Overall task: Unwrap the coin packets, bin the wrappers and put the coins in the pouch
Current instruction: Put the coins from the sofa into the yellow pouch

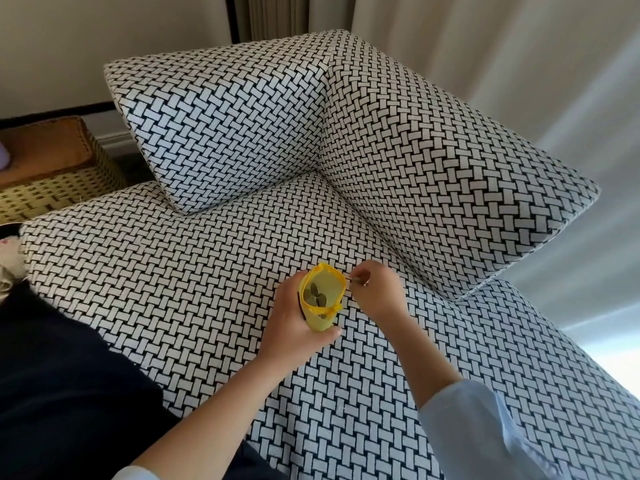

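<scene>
Gripping the yellow pouch (323, 296) upright, the left hand (294, 327) curls thumb and fingers round its lower body. It is held above the middle of the sofa seat (173, 271), forward of the corner where the two back cushions (242, 116) meet. Mouth open, rim rolled outward. Loose coins (313, 296) lie inside: flat, dull, greyish discs. The right hand (377, 289) pinches what looks like a small stack of coins (356, 280) just beside the pouch's right rim; count unclear, detail too small.

Risks:
- The stack sits at the rim, not over the mouth. Released here, coins would likely fall onto the seat.
- The basket-weave black-and-white upholstery is visually busy. A stray coin could be hard to spot, or could slide into the cushion seam.
- The pouch looks thin and pliable. A tighter squeeze could narrow the mouth, and a tilt could spill the contents.
</scene>
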Demonstrator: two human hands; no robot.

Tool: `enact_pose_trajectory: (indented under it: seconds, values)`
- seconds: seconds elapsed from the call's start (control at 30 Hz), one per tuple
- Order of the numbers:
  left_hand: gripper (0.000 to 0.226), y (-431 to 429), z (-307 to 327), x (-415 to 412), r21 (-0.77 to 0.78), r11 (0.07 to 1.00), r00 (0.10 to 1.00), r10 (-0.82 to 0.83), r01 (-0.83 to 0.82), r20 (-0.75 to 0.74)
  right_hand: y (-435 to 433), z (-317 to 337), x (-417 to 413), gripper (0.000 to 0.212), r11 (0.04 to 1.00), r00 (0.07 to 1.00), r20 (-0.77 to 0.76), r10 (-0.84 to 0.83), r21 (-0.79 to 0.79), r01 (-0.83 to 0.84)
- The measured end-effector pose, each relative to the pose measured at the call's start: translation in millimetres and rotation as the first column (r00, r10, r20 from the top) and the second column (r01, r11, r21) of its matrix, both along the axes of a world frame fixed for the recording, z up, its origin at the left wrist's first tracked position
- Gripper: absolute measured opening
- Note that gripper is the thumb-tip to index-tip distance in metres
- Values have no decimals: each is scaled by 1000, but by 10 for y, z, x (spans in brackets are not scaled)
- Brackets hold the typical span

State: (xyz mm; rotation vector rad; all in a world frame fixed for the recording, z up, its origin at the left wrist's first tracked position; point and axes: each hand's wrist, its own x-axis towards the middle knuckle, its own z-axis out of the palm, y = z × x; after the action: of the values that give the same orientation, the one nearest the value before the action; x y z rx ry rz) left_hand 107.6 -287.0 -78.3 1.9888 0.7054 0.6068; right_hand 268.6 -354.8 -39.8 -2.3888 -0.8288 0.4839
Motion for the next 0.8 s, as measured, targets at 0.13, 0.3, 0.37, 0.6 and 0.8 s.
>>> enact_pose_trajectory:
  seconds: [0.13, 0.3, 0.37, 0.6, 0.8]
  values:
    - [84, 10, 58, 30, 20, 999, 998, -33, 34, -53, -50, 206, -131, 20, 897, 986, -127, -110, 415, 154]
    - [78, 19, 122, 55, 19, 998, 996, -52, 53, -77, -103, 335, -286, 16, 919, 969, -230, 89, 393, 9]
    - [73, 13, 100, 66, -1, 999, 995, -49, 49, -90, -171, 325, -262, 17, 887, 971, -239, -15, 445, 123]
    - [77, -140, 17, 98, -47, 996, 995, -77, 74, -60, -473, 86, -116, 29, 981, 985, -83, -149, 112, 158]
    - [88, -166, 26, 104, -102, 994, 994, -57, 48, -89, -531, -52, -126, 59, 978, 999, 5, -35, -204, 35]
